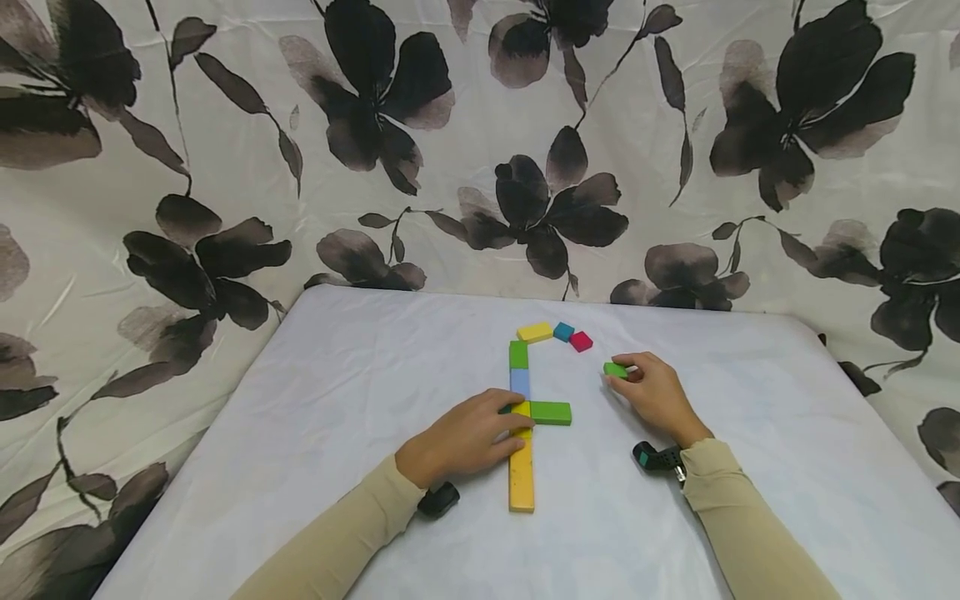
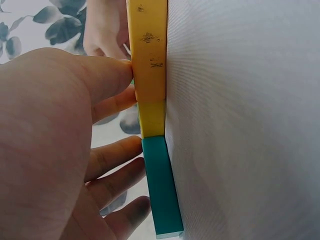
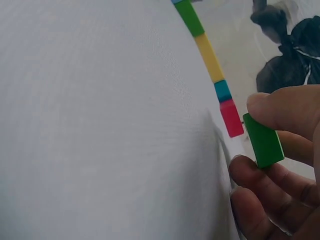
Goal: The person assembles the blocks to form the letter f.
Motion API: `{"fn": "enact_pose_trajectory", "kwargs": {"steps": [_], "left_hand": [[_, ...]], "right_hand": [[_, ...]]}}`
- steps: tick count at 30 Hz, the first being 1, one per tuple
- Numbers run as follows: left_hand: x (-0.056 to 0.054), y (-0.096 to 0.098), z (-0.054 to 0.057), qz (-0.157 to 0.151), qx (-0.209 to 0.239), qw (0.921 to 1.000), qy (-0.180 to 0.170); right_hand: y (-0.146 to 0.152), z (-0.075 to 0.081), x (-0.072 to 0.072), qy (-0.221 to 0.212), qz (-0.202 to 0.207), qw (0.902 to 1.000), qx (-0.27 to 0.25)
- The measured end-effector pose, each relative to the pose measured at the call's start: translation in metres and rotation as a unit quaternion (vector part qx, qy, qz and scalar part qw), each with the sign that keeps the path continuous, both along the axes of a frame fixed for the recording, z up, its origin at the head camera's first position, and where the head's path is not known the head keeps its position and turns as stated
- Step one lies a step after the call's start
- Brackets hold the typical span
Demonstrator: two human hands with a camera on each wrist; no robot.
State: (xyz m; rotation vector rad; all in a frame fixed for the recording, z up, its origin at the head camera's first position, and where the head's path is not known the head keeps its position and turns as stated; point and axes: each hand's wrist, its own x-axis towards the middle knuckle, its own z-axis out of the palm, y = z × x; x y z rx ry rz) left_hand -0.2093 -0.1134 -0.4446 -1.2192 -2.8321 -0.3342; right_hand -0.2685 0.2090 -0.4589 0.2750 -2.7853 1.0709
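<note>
My left hand (image 1: 472, 433) rests over the middle of a column of blocks. Its thumb touches the side of a long yellow block (image 1: 521, 479), seen close up in the left wrist view, while its fairly straight fingers reach over a small yellow block (image 2: 152, 119) and along a teal block (image 2: 162, 187). From the column's right side juts a green block (image 1: 551, 413); further up are a light blue block (image 1: 520, 384) and another green block (image 1: 518, 355). My right hand (image 1: 658, 396) pinches a small green block (image 3: 263, 140) between thumb and fingers, off to the right of the column.
Beyond the column's top, a yellow block (image 1: 535, 333), a small blue block (image 1: 563, 332) and a red block (image 1: 581, 341) curve rightward. Everything lies on a white-covered table (image 1: 337, 375), with a floral cloth (image 1: 465, 167) hanging behind. Each wrist wears a black device (image 1: 654, 457).
</note>
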Motion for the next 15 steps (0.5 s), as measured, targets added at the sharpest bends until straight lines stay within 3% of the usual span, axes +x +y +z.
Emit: {"fn": "enact_pose_trajectory", "kwargs": {"steps": [15], "left_hand": [[0.000, -0.001, 0.000, 0.005, -0.011, 0.9999, -0.001]], "right_hand": [[-0.011, 0.002, -0.015, -0.012, 0.004, 0.9999, 0.006]]}}
